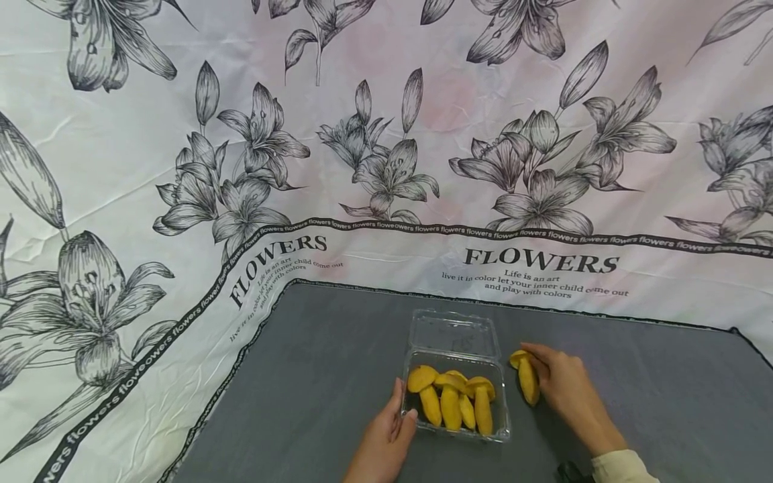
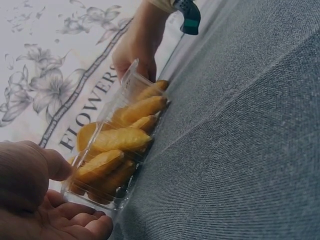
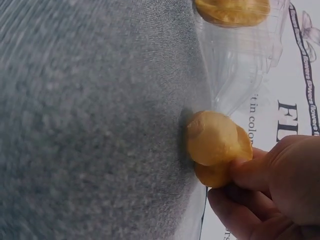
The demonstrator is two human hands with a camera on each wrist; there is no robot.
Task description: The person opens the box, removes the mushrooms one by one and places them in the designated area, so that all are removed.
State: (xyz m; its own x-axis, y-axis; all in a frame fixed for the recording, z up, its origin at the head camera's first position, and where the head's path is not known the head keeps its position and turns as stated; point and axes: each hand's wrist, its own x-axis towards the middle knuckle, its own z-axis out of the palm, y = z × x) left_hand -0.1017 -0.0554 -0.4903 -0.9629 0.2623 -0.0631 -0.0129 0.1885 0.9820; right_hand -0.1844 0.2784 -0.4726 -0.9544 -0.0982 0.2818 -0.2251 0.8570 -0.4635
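In the head view, a clear, square plastic box (image 1: 503,409) had been set on a smooth grey cloth (image 1: 314,376). Its clear plastic lid (image 1: 455,335) was tipped open on the box's far side, so the top was not blocked. Bright yellow mushrooms with round caps and fat stems (image 1: 450,406) were laid side by side in the box, all caps at the far end, maybe so that they fitted neatly. The box's left side was held by the left hand (image 1: 383,439), probably so that it could not slide. To the right of the box, a single yellow mushroom with a round cap (image 1: 528,388) was pinched by the right hand (image 1: 570,396), its stem pointed toward the near side.

In the left wrist view, the near corner of the box was gripped, with the thumb put on the upper edge and the other fingers bent below. Only a small gap was left, filled by the box wall.

In the right wrist view, the single mushroom was nipped near its cap by the thumb and fingers, which were nearly closed, perhaps because that part was easy to grab. Whether the cloth was touched by it could not be told.
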